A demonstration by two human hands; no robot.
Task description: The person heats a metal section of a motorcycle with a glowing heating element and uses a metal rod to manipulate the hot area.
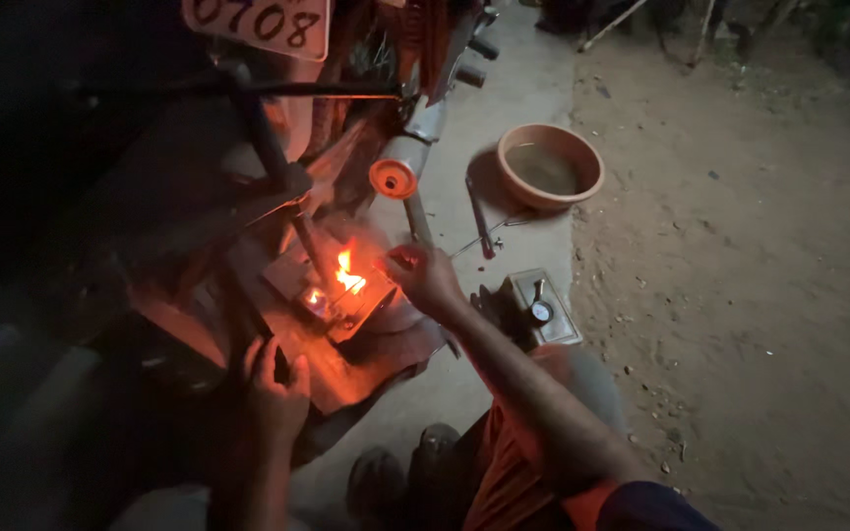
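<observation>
A small orange flame (348,275) burns on a flat metal piece (341,305) lying on a dark sheet on the ground, beside the rear of a motorcycle (346,88). My right hand (425,278) hovers just right of the flame, fingers pinched around something thin that I cannot make out. My left hand (273,388) rests on a dark object at the lower left of the sheet, fingers curled over its edge. The scene is dim, lit mostly by the fire.
A round clay-coloured basin (550,165) stands on the concrete strip ahead. A long thin tool (480,218) lies beside it. A small box with a dial gauge (539,308) sits near my right forearm. The motorcycle's exhaust end (394,177) hangs above the flame. Bare dirt lies to the right.
</observation>
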